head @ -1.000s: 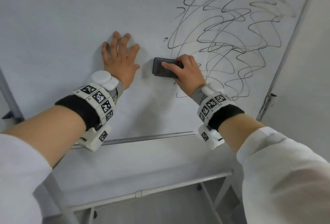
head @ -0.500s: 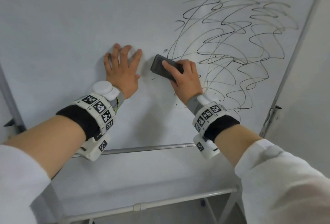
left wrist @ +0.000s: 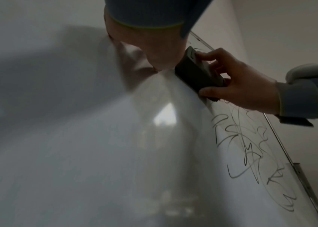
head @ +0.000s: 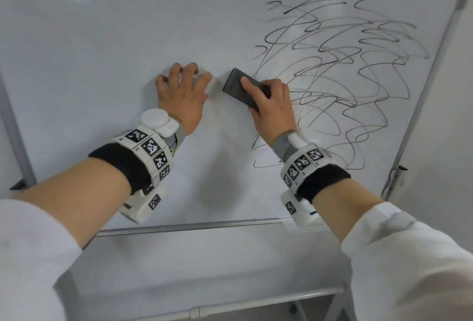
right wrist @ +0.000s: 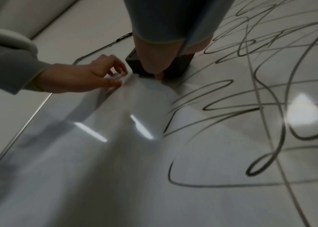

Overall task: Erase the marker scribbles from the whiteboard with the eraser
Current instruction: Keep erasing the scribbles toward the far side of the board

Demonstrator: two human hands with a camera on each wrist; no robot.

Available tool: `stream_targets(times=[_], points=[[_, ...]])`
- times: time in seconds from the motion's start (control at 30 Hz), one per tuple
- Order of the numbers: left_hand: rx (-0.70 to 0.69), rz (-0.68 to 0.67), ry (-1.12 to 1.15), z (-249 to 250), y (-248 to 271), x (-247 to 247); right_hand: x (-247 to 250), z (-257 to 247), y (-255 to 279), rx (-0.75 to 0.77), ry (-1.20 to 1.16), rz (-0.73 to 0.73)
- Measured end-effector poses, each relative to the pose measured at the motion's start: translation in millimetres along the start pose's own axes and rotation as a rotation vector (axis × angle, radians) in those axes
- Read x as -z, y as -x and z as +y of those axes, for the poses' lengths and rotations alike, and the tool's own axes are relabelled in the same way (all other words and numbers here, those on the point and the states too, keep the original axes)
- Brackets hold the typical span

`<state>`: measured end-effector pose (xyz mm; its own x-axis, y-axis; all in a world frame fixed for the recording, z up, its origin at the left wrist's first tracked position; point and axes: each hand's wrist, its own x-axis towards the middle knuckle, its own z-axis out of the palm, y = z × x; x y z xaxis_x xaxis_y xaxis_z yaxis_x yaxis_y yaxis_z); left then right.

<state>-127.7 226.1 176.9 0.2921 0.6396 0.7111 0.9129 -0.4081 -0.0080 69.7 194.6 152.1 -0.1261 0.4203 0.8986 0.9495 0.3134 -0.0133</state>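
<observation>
Pressing against the whiteboard (head: 102,64), the eraser (head: 239,87) sits at the left fringe of the scribbles (head: 345,77), tilted, its far end just beside the left hand.
Eraser grip: right hand (head: 272,108) clamps it, thumb along the near side and fingers (left wrist: 205,53) curled over the top; whether the pad lies fully flat on the board is, I think, hard to tell from the blurred wrist views.
Left hand: left hand (head: 183,97) holds nothing, its fingers (right wrist: 115,61) bent and spread, tips propped on bare board to steady it.
Task state: nearly the whole tangle of black lines remains, filling the board's right half.
Risk, smearing: a tilted pad would likely wipe with one edge only and leave streaks.
Risk, board shift: a hard sweep could push the free-standing board back if the propping fingertips slip on the glossy surface.
Risk, collision: a stroke to the left would knock the eraser into the left hand, which is very near.
Risk, overshoot: lines run close to the right frame (head: 419,105); a fast stroke could run the eraser onto or over it.
Open room: rightward and upward across the scribbles is free; the lower rail (head: 192,227) bounds the bottom, well below the lowest loops.
Beyond: a stand crossbar (head: 230,302) lies underneath, out of the sweep.
</observation>
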Motion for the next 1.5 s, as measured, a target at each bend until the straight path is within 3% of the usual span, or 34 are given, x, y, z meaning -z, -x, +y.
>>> stream_targets(times=[0.2,0.33,0.4,0.6,0.67,0.77,0.83,0.97,1.07,1.27,1.33,1.5], points=[[0.053,-0.035,-0.062,8,-8,0,5,6,1,0.126,0.076,-0.092],[0.028,-0.059,-0.098,11,-14,6,29,21,-35,-0.163,0.044,0.004],[-0.010,-0.057,-0.110,15,-20,9,27,14,-39,-0.209,0.061,0.007],[-0.086,-0.044,-0.063,16,-31,10,7,4,-18,0.122,0.211,-0.081],[-0.099,-0.047,-0.092,13,-31,11,19,17,-33,0.031,0.247,-0.070],[-0.072,-0.035,-0.085,13,-35,17,38,32,-64,-0.242,0.274,-0.057],[-0.041,-0.048,-0.086,17,-38,19,36,28,-74,-0.306,0.266,-0.044],[-0.002,-0.038,-0.123,30,-45,21,15,-4,-69,-0.161,0.219,-0.091],[-0.003,-0.034,-0.124,35,-49,24,15,12,-74,-0.030,0.251,-0.017],[-0.087,-0.049,-0.078,36,-62,24,35,35,-110,-0.417,0.318,0.022],[-0.089,-0.046,-0.069,37,-63,22,27,17,-109,-0.373,0.289,0.008],[-0.080,-0.024,-0.073,37,-63,21,9,-10,-101,-0.013,0.263,-0.056]])
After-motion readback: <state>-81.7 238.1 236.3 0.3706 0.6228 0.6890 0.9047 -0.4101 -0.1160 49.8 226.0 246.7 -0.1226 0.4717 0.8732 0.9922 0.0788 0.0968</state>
